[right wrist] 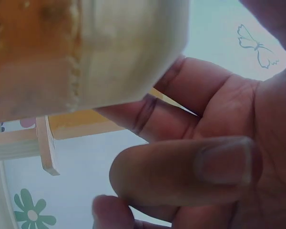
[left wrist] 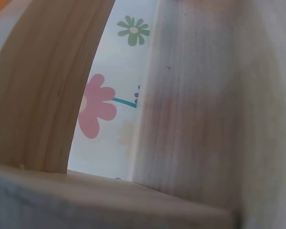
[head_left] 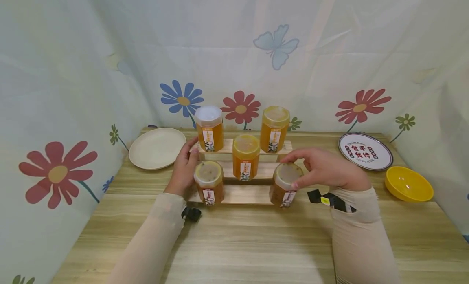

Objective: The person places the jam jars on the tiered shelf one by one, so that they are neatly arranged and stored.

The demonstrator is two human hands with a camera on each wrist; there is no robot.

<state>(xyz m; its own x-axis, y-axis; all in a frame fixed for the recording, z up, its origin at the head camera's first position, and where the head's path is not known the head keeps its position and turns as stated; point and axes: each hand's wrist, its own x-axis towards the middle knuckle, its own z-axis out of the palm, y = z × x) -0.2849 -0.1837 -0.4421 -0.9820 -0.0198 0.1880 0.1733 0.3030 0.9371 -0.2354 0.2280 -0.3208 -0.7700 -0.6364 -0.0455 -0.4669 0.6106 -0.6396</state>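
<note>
My right hand (head_left: 326, 168) pinches the honey jar (head_left: 284, 196) at the front right by its pale lid, thumb and index finger on opposite sides; this jar leans slightly over the lowest step. The same lid (right wrist: 133, 47) fills the upper left of the right wrist view, with curled fingers (right wrist: 176, 169) close by. At the left end of the stepped wooden stand (head_left: 242, 194), my left hand (head_left: 184, 170) grips its side. Another jar (head_left: 209, 184) stands front left, one (head_left: 246, 159) on the middle step, and two, left (head_left: 210, 131) and right (head_left: 274, 131), on top.
A cream plate (head_left: 157, 148) lies at the table's back left. Toward the right are a white plate with red lettering (head_left: 365, 151) and a yellow bowl (head_left: 408, 184). Behind the table hangs a flower-printed curtain (head_left: 227, 51).
</note>
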